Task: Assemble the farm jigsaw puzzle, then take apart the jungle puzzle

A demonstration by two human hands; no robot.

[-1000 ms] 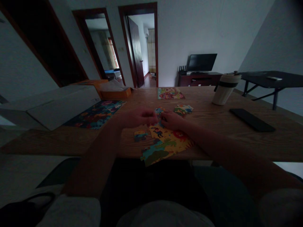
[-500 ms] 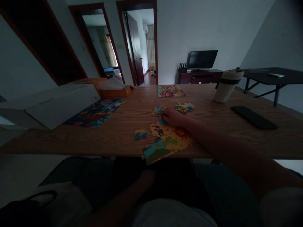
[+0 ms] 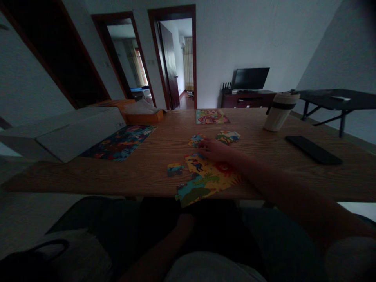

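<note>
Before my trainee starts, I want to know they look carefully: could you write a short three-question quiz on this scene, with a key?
1. Where are the left hand and the right hand?
2. True or false: the partly assembled puzzle sticks out past the near edge of the table.
3. Which stands upright on the right side of the table: (a) the white box, (b) the cream tumbler, (c) the television?

Key:
1. Left hand: off the table, on the person's side of it. Right hand: at the far side of the partly assembled puzzle.
2. True.
3. b
</note>
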